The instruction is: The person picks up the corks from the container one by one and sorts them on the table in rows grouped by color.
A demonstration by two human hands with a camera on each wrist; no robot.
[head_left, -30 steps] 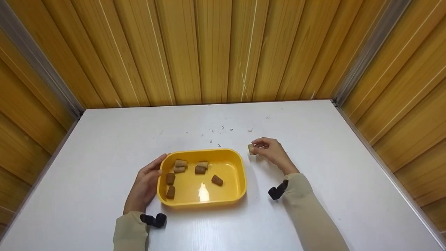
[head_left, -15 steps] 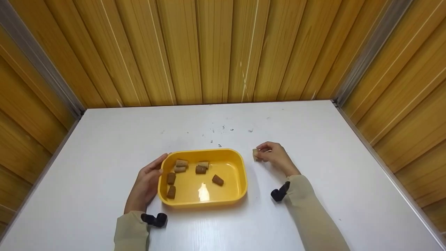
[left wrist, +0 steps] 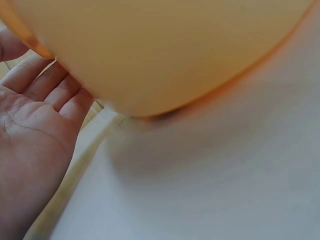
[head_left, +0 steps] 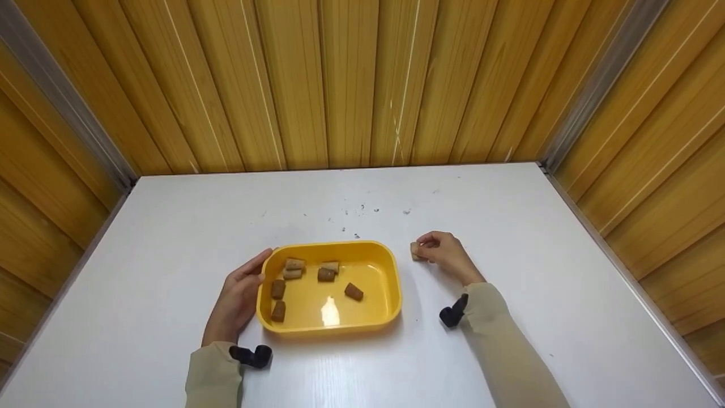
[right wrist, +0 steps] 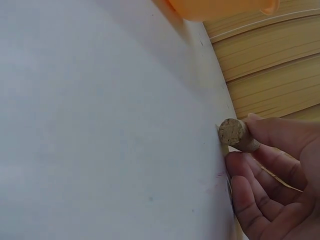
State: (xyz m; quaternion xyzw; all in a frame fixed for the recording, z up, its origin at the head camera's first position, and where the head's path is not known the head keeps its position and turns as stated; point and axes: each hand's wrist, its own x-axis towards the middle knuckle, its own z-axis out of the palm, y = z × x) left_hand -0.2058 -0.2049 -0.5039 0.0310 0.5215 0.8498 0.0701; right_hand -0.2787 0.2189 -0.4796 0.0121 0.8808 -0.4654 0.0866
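Head view shows us the left hand (head_left: pixel 237 296) laid along the outer left side of the yellow tray (head_left: pixel 374 306), its grip apart and fingers nearly straight; we judge that this steadies the tray on the white surface (head_left: pixel 170 226). Inside, four brown pieces (head_left: pixel 354 292) and three pale pieces (head_left: pixel 294 264) lie mostly toward the left half, perhaps simply where they came to rest. The right hand (head_left: pixel 448 256) has its grip clamped on a cork (right wrist: pixel 232 133), just beside the tray's far right corner; a thumb-and-finger pinch suits so small a thing and leaves its round end bare. We cannot tell whether it touches the surface. Compared with a second ago, right hand and cork sit slightly closer in and further right; tray, left hand and the pieces inside look unchanged.
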